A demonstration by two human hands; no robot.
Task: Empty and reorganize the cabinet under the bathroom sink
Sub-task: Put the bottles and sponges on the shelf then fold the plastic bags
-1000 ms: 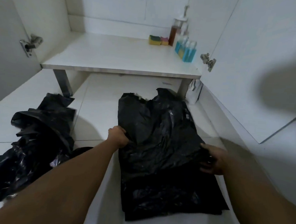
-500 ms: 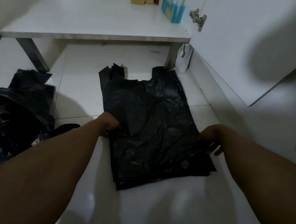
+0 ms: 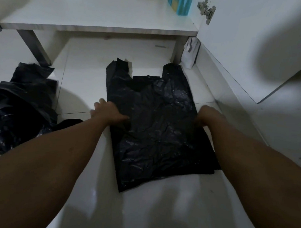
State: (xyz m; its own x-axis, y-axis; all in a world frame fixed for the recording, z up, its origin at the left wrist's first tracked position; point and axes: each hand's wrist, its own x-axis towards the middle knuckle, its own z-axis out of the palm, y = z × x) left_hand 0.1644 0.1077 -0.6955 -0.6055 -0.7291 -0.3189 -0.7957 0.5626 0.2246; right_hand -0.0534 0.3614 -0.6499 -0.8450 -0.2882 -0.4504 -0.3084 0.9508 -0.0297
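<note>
Black plastic bag (image 3: 156,125) spread flat on the white tiled floor (image 3: 184,210), handles pointing toward the open cabinet (image 3: 99,14). Left hand (image 3: 109,111) presses down on the bag's left edge, fingers spread and flat, gripping nothing. Right hand (image 3: 205,116) sits at the right edge, fingers curled under and hidden, so its grip cannot be told. A crumpled heap of black bags (image 3: 20,104) lies off left; blue bottles (image 3: 180,2) stand on the cabinet shelf.

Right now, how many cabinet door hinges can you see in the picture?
1. The metal hinge sits on the inner edge of the open right door, near the blue bottles. A left door's hinge may lie outside the view.
</note>
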